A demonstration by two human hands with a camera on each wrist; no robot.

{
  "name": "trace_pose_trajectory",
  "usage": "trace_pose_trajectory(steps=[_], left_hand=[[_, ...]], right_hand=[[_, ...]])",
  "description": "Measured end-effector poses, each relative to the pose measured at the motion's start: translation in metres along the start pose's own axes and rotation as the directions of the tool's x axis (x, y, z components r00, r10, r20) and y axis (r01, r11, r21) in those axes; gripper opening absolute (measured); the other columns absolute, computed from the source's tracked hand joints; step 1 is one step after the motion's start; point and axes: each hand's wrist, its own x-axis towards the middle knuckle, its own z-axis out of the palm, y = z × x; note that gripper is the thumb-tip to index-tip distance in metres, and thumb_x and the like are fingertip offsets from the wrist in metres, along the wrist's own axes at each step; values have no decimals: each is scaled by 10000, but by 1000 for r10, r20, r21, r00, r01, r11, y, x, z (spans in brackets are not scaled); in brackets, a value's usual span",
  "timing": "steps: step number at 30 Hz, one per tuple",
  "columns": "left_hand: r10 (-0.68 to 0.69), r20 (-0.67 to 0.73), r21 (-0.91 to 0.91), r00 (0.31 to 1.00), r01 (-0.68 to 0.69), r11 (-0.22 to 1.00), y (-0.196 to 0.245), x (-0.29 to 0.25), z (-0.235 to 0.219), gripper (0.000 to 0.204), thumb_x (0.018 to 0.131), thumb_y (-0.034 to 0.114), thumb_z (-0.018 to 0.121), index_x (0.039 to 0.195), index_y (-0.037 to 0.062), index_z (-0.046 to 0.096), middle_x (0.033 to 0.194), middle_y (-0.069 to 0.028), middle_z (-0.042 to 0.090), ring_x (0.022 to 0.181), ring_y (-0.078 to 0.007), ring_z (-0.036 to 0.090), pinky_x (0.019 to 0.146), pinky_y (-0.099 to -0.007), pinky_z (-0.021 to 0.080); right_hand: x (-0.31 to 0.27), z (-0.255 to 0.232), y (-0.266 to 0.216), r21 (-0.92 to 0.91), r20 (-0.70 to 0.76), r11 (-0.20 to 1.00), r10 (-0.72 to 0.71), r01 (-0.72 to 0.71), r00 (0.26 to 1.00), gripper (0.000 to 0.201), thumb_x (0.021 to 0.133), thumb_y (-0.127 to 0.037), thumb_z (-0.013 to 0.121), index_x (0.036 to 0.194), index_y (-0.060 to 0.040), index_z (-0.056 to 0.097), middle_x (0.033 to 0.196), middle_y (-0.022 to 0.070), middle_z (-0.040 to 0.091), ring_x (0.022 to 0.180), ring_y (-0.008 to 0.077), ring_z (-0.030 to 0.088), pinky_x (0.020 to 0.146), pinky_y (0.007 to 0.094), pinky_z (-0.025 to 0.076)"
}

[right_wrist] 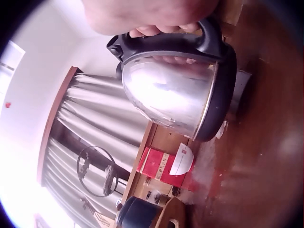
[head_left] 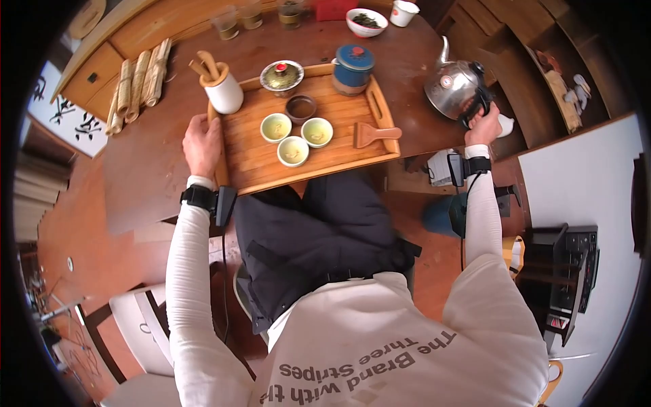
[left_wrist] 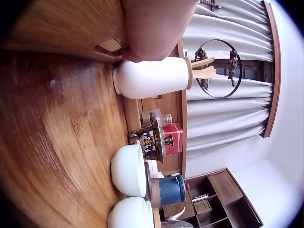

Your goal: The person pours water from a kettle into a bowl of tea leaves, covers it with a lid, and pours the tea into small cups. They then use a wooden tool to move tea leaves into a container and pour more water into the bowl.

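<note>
My left hand [head_left: 202, 146] grips the left wall of a wooden tea tray [head_left: 254, 173], the thumb on its inner side. With my right hand [head_left: 483, 126] I hold the black handle of a steel kettle [head_left: 451, 89], its spout pointing away from me; the right wrist view shows the fingers wrapped around that handle [right_wrist: 161, 43]. On the tray are three white teacups [head_left: 293, 151] of pale yellow liquid, a dark brown cup [head_left: 300, 108], a patterned lidded bowl [head_left: 282, 78], a blue lidded pot [head_left: 353, 68], a flat wooden brush [head_left: 375, 135] and a white holder [head_left: 224, 93] with wooden tools.
Rolled bamboo mats [head_left: 139, 85] lie left of the tray. At the back stand several glasses [head_left: 251, 17], a bowl of dark leaves [head_left: 366, 23], a white cup [head_left: 403, 13] and a red box [head_left: 336, 9]. Wooden shelves [head_left: 563, 81] rise close beyond the kettle.
</note>
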Motion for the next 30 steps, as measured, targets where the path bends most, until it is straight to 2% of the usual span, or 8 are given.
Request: trace_pose_trajectory(steps=[10,15,17,19,23,26,28,30], left_hand=[[-11,-7,41,1000,11,999,11,-3,-4,419,912,353,680,1190,40,679,1000,-186,748,968,-373,708,871,-459,543],[-50,15,23,999,50,999,11,-2,-5,419,905,356,683,1177,37,684,985,-186,747,955,-377,709,866,-462,544],[-11,-1,25,1000,11,1000,10,-3,-4,420,904,357,684,1174,36,684,978,-186,747,950,-378,709,863,-463,544],[-59,39,-6,998,59,998,12,-6,-2,418,905,355,683,1173,35,683,982,-188,747,953,-379,709,865,-462,544],[-77,26,-1,997,77,997,13,-2,-4,414,905,352,683,1174,38,684,988,-188,747,960,-383,708,875,-465,544],[-79,11,20,997,79,997,15,-4,-5,414,908,358,682,1180,47,685,985,-188,746,967,-383,708,874,-467,543],[-73,10,67,997,73,995,23,-6,-9,411,910,365,682,1186,60,685,995,-190,747,980,-389,705,880,-470,543],[-75,11,80,997,74,994,21,-5,-8,411,910,367,683,1187,63,685,997,-189,748,982,-392,704,883,-471,542]], right_hand=[[-18,-7,20,-74,-23,997,0,-2,1000,331,982,-275,570,736,-57,614,607,11,555,458,108,486,419,253,330],[-16,-20,18,-73,194,997,40,-26,980,344,1038,-309,554,885,-13,641,703,54,610,539,134,527,469,280,391],[-17,-30,7,-90,208,995,-32,52,978,381,1055,-321,552,948,25,671,754,81,654,597,143,573,531,282,465],[-7,-46,-6,-308,91,885,-336,348,937,376,1055,-283,570,971,59,700,774,82,679,627,132,587,593,276,500],[-39,-40,-32,-244,91,867,-426,434,900,269,1025,-178,624,965,64,723,747,39,651,648,96,566,629,248,482],[-94,3,-41,-221,465,849,-341,480,817,248,1021,-157,625,939,42,747,702,0,582,642,65,501,598,222,401],[-145,53,-56,-276,611,847,-210,454,763,253,1011,-225,666,976,6,765,755,-12,654,678,52,555,613,220,451],[-177,102,-57,-243,811,833,-107,497,576,257,971,-270,720,1004,-20,770,746,-21,672,672,37,585,603,225,473]])
